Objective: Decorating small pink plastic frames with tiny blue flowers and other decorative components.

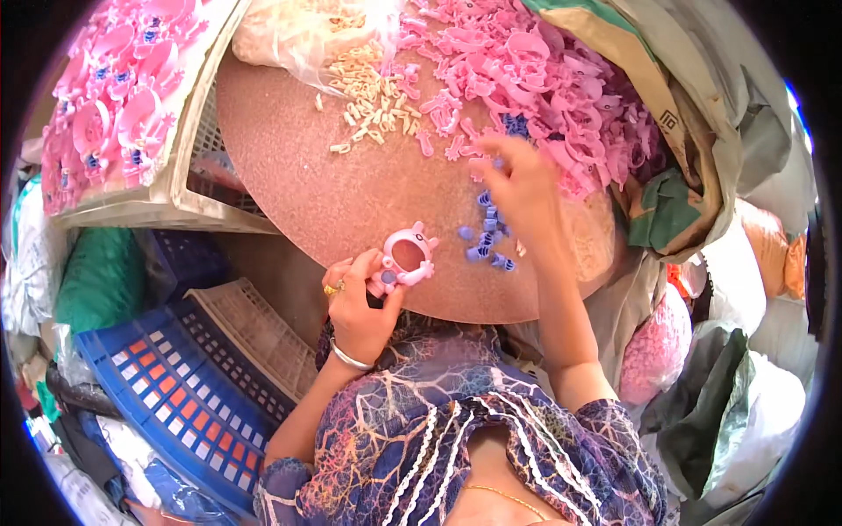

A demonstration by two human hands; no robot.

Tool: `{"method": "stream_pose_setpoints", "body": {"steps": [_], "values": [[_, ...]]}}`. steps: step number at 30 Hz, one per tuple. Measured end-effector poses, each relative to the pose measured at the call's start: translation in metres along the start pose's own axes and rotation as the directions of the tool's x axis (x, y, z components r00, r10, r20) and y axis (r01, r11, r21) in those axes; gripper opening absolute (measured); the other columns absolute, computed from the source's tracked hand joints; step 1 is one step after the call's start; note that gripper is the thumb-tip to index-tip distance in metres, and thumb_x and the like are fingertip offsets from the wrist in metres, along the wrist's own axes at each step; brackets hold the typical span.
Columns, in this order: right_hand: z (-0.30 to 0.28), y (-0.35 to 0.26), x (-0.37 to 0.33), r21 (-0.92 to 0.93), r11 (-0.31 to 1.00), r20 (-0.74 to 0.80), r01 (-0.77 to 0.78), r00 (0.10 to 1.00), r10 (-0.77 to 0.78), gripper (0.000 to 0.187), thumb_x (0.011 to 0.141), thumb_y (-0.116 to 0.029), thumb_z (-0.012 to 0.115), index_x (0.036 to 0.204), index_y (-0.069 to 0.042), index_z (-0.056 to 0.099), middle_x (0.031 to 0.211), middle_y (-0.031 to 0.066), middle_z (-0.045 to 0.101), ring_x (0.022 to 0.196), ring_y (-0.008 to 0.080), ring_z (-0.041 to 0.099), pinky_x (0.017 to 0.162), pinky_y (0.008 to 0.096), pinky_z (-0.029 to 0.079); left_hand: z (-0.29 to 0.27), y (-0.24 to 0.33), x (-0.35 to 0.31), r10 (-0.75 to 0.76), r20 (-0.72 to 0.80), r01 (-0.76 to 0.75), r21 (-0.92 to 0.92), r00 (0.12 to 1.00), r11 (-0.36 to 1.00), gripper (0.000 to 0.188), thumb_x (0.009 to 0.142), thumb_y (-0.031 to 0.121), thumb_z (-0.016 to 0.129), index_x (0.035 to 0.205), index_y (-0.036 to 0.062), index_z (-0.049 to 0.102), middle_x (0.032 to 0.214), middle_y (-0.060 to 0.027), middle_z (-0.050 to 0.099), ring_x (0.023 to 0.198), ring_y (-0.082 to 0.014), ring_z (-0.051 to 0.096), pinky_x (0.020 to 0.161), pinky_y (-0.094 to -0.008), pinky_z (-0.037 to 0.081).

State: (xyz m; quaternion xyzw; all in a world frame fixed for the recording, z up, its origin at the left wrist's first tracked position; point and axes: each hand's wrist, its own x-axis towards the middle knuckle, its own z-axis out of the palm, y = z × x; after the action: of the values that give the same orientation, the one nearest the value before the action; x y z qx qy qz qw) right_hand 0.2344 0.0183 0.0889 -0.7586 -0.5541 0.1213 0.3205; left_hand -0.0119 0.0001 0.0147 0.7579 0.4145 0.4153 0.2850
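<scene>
My left hand [361,307] is closed around a pink plastic animal-shaped ring [424,233] with small ears, held over the near edge of the round table. A small bluish round part shows at the ring's lower end. My right hand [524,186] is over the table's right side, smeared by motion. Its fingers point toward small pink pieces, and whether they grip anything cannot be made out. Just below it lie several small blue plastic parts [485,230]. A large heap of pink plastic pieces [544,74] covers the far right of the table.
Cream-coloured small parts [373,105] spill from a clear plastic bag [289,35] on the brown round table [324,184]. A pink-piece-laden board [167,188] stands left, above a blue crate [167,386]. A woven sack [688,131] borders the heap; filled bags [656,346] stand right.
</scene>
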Motion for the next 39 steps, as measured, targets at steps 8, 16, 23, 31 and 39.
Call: {"method": "stream_pose_setpoints", "body": {"steps": [8,16,23,31,39], "values": [[0.036,0.053,0.04,-0.182,0.979,-0.09,0.088,0.99,-0.105,0.02,0.08,-0.017,0.076,0.095,-0.006,0.073,0.083,0.0174,0.071,0.08,0.036,0.069,0.071,0.0458,0.053,0.003,-0.001,-0.001,0.027,-0.026,-0.026,0.032,0.999,0.999,0.055,0.064,0.001,0.083,0.115,0.0029,0.062,0.098,-0.0121,0.07,0.092,-0.0294,0.064,0.085,-0.0383,0.049],[0.028,0.047,0.038,-0.071,0.973,-0.074,0.222,0.971,-0.227,0.025,0.086,0.005,0.056,0.109,-0.001,0.066,0.102,0.0174,0.069,0.092,0.0268,0.069,0.08,0.035,0.053,0.008,-0.003,-0.002,0.002,-0.069,0.0,0.027,0.998,1.0,0.057,0.064,0.006,0.087,0.116,0.0047,0.062,0.097,-0.011,0.071,0.092,-0.0273,0.067,0.086,-0.0373,0.048],[0.007,-0.001,-0.013,0.569,0.708,0.553,-0.418,0.832,0.047,0.023,0.097,-0.001,0.056,0.118,0.002,0.065,0.099,0.0026,0.068,0.092,0.0114,0.065,0.086,0.0248,0.051,0.011,-0.005,-0.002,-0.01,-0.064,0.01,0.008,0.998,1.0,0.061,0.064,0.009,0.086,0.119,0.0068,0.059,0.097,-0.0075,0.072,0.093,-0.028,0.063,0.091,-0.0403,0.044],[0.029,-0.028,-0.026,0.209,0.856,0.464,0.474,0.722,-0.513,0.022,0.076,-0.009,0.076,0.098,-0.009,0.076,0.089,0.0035,0.069,0.081,0.0222,0.062,0.079,0.0331,0.045,0.008,-0.004,-0.005,-0.013,-0.049,0.013,0.008,0.999,1.0,0.065,0.064,0.004,0.083,0.124,0.0051,0.056,0.102,-0.0094,0.073,0.1,-0.0288,0.063,0.094,-0.0401,0.044],[0.029,-0.04,-0.015,0.182,0.891,0.58,0.416,0.686,-0.439,0.014,0.077,-0.018,0.075,0.089,-0.011,0.076,0.084,0.0037,0.072,0.079,0.0236,0.058,0.079,0.036,0.041,0.01,-0.008,-0.006,0.024,-0.065,-0.025,-0.009,0.998,1.0,0.066,0.064,0.004,0.084,0.123,0.0038,0.055,0.1,-0.007,0.071,0.092,-0.0271,0.061,0.088,-0.0404,0.044]]}}
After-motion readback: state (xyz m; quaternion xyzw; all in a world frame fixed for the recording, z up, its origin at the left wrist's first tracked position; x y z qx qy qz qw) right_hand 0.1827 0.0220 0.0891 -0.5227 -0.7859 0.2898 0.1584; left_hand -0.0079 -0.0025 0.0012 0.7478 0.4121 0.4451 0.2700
